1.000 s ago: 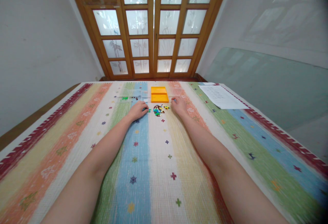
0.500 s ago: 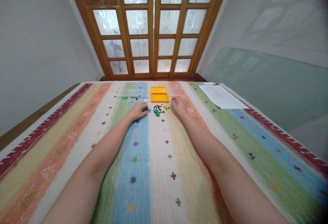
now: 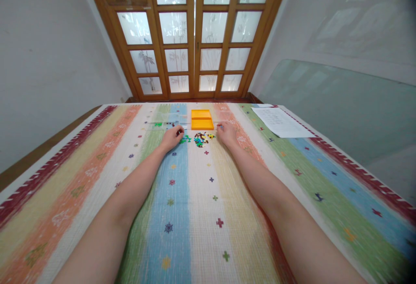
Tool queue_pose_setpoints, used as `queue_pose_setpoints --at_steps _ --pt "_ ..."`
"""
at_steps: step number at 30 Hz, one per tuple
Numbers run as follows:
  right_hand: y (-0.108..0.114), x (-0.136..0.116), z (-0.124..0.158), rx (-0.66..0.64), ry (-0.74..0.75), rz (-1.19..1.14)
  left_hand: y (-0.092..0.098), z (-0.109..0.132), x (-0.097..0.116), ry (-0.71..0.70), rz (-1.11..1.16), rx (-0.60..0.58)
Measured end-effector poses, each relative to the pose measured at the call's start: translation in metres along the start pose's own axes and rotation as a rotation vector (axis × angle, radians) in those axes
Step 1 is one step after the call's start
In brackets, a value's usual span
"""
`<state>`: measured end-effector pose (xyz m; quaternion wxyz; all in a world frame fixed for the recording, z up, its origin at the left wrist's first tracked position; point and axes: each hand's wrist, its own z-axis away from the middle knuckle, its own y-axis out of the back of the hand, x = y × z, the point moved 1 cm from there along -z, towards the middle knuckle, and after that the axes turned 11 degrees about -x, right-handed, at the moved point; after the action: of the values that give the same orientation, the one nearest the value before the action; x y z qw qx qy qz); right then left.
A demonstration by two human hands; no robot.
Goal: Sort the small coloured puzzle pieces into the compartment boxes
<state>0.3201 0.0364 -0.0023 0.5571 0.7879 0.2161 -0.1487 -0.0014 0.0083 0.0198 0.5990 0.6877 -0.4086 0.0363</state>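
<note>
My left hand (image 3: pixel 171 138) is closed in a pinch around something small and dark, just left of some green pieces (image 3: pixel 186 138) on the blue stripe. A pile of small mixed-colour pieces (image 3: pixel 200 140) lies between the hands. My right hand (image 3: pixel 226 134) rests right of the pile, its fingertips pinched at something tiny that I cannot make out. An open orange box (image 3: pixel 202 126) with two sections stands behind the pile. Beyond my left hand lie small green pieces (image 3: pixel 158 124) and some dark ones (image 3: pixel 170 124) on a clear plastic sheet or bag.
A striped, patterned cloth (image 3: pixel 204 206) covers the table. White printed sheets (image 3: pixel 277 121) lie at the back right. Behind the table are wood-framed glass doors (image 3: pixel 195 45), with a pale glass panel (image 3: pixel 341 110) leaning at the right wall.
My left hand has moved left and slightly away from me, uncovering the green pieces on the blue stripe. My right hand has hardly moved.
</note>
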Motion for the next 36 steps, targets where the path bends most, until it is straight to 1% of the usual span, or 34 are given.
queue_pose_setpoints --at_steps 4,8,14,17,20,22,24,26,29,34,36 --pt "0.001 -0.002 0.001 -0.001 0.005 -0.009 0.004 -0.002 -0.01 0.104 0.126 0.103" --pt "0.002 -0.003 0.002 0.001 0.008 -0.017 0.006 -0.004 -0.027 0.201 0.249 0.206" --pt "0.005 -0.006 0.004 -0.021 -0.006 -0.006 0.005 -0.008 -0.055 0.263 0.406 0.408" --pt "0.006 -0.008 0.004 -0.031 -0.014 -0.001 0.004 -0.01 -0.062 0.314 0.525 0.45" --pt "0.006 -0.008 0.005 -0.028 -0.018 -0.002 0.003 -0.011 -0.065 0.361 0.624 0.426" --pt "0.006 -0.008 0.005 -0.026 -0.018 -0.003 0.003 -0.011 -0.067 0.376 0.653 0.399" --pt "0.006 -0.008 0.005 -0.024 -0.013 -0.004 0.003 -0.011 -0.067 0.382 0.624 0.391" --pt "0.006 -0.008 0.005 -0.019 -0.008 -0.006 0.003 -0.01 -0.066 0.359 0.531 0.385" --pt "0.006 -0.007 0.005 -0.012 0.0 -0.009 0.003 -0.007 -0.057 0.258 0.34 0.301" --pt "0.005 -0.007 0.004 -0.008 -0.008 -0.005 0.003 -0.002 -0.028 -0.022 0.044 0.017" --pt "0.005 -0.006 0.004 -0.002 -0.012 -0.003 0.004 0.0 -0.017 -0.125 -0.045 -0.074"
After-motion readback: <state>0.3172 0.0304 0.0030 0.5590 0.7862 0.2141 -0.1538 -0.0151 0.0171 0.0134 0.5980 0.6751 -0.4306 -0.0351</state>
